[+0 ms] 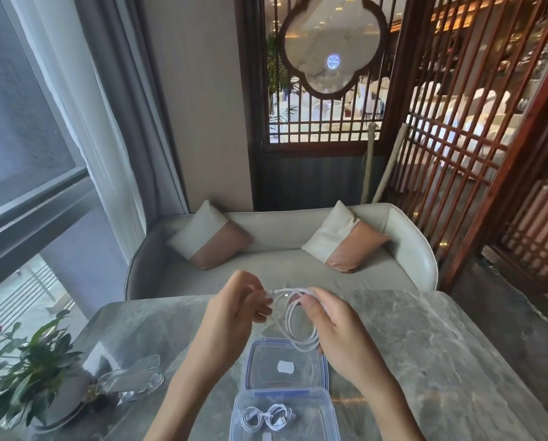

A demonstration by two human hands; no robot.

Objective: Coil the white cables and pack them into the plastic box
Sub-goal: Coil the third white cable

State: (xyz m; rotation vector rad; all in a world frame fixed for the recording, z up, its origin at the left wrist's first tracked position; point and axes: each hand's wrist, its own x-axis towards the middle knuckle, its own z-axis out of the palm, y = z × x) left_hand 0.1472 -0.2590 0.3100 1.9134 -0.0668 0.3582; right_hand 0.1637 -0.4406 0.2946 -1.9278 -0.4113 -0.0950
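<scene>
Item: white cable (301, 329), one, part-coiled, held in the air over the middle of the tabletop (441, 345). My right hand (336, 326) has its fingers curled round the loops, and my left hand (234, 310) pinches the free end. Handling, as I judge it: light, limp, springy and smooth-jacketed, so I hold it where the loops gather, not by the plug. Destination: plastic box (317, 405) at the near edge, coiled cables (266, 416) already inside.

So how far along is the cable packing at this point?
Done: two coiled white cables lie in the clear plastic box. In hand: the right hand holds a looped third white cable while the left hand pinches its end. Left: finishing that coil, boxing it; the blue-trimmed lid lies off.
</scene>
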